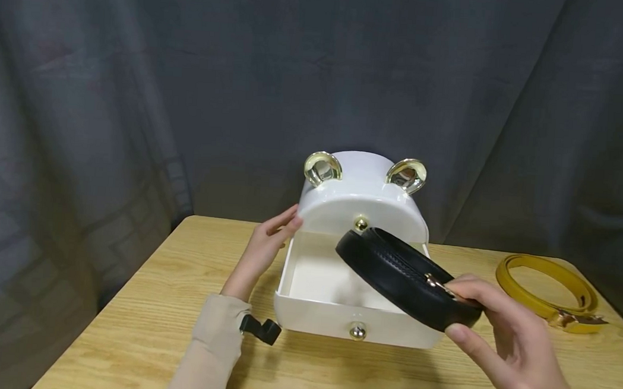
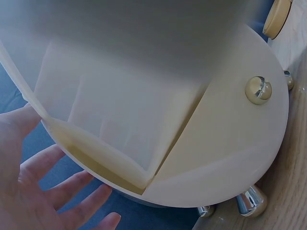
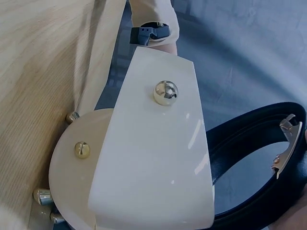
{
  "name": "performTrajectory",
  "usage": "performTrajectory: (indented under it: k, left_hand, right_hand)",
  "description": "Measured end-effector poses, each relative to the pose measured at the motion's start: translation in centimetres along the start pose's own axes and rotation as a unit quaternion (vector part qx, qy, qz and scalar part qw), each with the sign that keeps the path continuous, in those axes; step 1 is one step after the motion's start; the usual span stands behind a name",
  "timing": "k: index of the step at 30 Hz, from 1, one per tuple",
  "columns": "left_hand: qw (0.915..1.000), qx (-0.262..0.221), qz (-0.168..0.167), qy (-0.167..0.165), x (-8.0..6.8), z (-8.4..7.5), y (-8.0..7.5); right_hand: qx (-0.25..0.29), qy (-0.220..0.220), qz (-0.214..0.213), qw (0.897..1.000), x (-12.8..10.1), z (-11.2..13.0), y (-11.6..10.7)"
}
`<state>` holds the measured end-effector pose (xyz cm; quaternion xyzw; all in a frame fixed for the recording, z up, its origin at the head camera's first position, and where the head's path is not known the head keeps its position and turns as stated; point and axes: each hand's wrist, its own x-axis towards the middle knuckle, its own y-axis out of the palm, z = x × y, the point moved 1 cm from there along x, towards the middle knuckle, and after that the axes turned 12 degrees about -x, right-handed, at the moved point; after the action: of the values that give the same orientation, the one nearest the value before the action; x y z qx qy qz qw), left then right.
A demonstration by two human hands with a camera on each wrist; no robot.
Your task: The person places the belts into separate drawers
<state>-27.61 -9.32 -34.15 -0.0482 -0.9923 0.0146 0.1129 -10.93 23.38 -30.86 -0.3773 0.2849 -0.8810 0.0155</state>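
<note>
Right hand [image 1: 516,344] pinches a coiled black belt [image 1: 408,278] at its gold buckle, thumb under, fingers curled over the top. The coil hangs tilted above the open drawer [image 1: 337,303] of a white jewelry box [image 1: 361,203], partly over the drawer's right front corner, not yet inside. The box sits mid tabletop [image 1: 137,326], toward the back edge, gold ears on top, one gold knob on the drawer front and one on the panel above.

Left hand [image 1: 265,245] is spread, fingers straight, lying flat against the box's left side, bracing it; the left wrist view shows an open palm beside the curved white wall. Beige sleeve [image 1: 211,343] on that arm, with a black clip at the cuff.

Yellow belt [image 1: 552,292], loosely coiled, lies near the tabletop's right edge, well apart from the box. Grey curtain behind.

Risks, as a judgement: the coil looks about as wide as the drawer, so it may catch on the drawer rim or the upper panel's edge and spring open. It is gripped at only one point, so the loops could unwind or slip out. A downward push on the extended drawer could tip the light box forward if the left hand eases off.
</note>
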Motion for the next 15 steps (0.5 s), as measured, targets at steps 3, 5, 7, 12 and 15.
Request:
performTrajectory:
  k: [3,5,7,12,15]
  left_hand:
    - [1.0,0.002,0.001,0.002,0.0,0.0,0.0]
    - [1.0,0.004,0.001,0.004,-0.1,0.0,0.0]
    - [1.0,0.005,0.002,0.006,-0.1,0.0,0.0]
    - [1.0,0.005,-0.003,0.006,-0.1,0.0,0.0]
    - [0.9999,0.006,-0.005,0.007,-0.1,0.0,0.0]
  right_hand:
    - [-0.006,-0.012,0.009,1.0,0.7,0.8,0.6]
    - [-0.019,-0.025,0.014,0.999,1.2,1.2,1.0]
    - [-0.026,-0.039,0.021,0.999,1.6,1.5,1.2]
    - [-0.067,-0.021,0.035,0.997,2.4,1.9,1.8]
    - [-0.073,-0.021,0.034,0.997,2.7,1.4,2.3]
